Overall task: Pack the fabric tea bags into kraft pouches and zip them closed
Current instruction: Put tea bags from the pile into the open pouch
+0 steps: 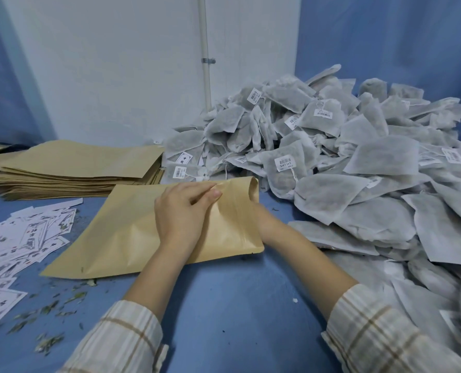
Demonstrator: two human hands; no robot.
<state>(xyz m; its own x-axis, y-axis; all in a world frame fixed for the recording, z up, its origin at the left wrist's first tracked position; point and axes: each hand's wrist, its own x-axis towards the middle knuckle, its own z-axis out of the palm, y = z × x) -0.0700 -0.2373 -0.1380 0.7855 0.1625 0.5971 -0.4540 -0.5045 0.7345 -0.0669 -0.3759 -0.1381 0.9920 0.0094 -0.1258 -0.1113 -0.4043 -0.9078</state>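
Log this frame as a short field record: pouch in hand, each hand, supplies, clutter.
pouch in work: kraft pouch lying flat on the blue table, mouth open toward the tea bags
left hand: left hand on top of the pouch, pinching its upper lip near the mouth
right hand: right hand reaching into the mouth, fingers hidden inside
supply: pile of fabric tea bags at right; stack of empty kraft pouches at left rear
clutter: printed paper labels and loose leaf bits at left
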